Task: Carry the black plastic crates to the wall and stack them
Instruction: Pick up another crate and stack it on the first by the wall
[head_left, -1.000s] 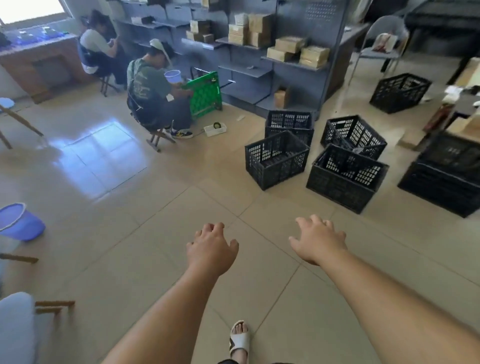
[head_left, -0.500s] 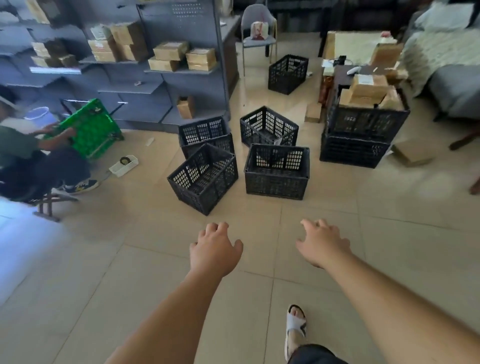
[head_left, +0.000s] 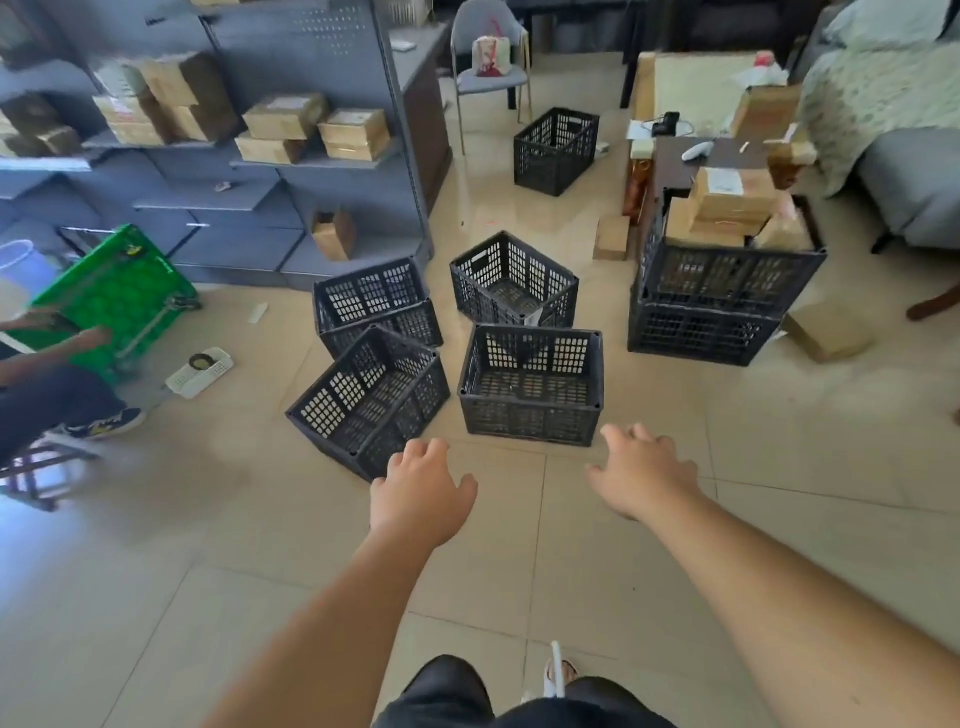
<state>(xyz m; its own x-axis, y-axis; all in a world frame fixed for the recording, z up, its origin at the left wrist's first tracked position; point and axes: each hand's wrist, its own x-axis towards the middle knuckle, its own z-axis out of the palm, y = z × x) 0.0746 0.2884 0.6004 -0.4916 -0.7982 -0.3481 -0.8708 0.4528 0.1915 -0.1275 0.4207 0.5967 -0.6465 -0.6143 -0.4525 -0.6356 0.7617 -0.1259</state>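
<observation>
left hand (head_left: 421, 493): spread, empty | right hand (head_left: 641, 475): spread, empty | nearest lattice-walled black plastic crate (head_left: 530, 415): rectangular, open-topped | upper stacked crate (head_left: 727, 273): cardboard boxes (head_left: 727, 208)

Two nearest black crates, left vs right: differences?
The left crate sits turned diagonally to the floor tiles; the right crate sits square to them. The left crate presents a corner toward the left hand; the right crate presents a flat side. Both are black, lattice-walled, upright, apparently empty.
</observation>
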